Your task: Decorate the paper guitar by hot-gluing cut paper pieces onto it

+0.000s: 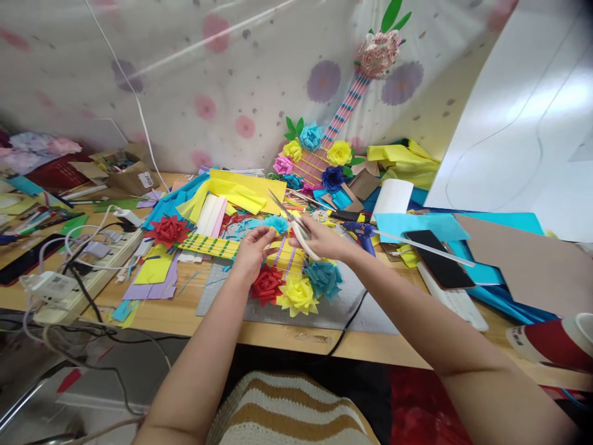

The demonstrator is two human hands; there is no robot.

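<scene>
My right hand grips a pair of scissors with white handles, its blades pointing up and away to the left. Beside it, my left hand is closed in a pinch, with a small yellow piece of paper at the fingertips, partly hidden. Under both hands lies a yellow paper guitar with green marks along its neck. A red paper flower, a yellow one and a blue one sit along its near side. Another red flower is at the neck's left end.
A pink flowered guitar leans against the wall curtain. On the right are a blue glue gun, a phone and a paper cup near the edge. A power strip with cables lies left. Yellow paper and scraps lie behind.
</scene>
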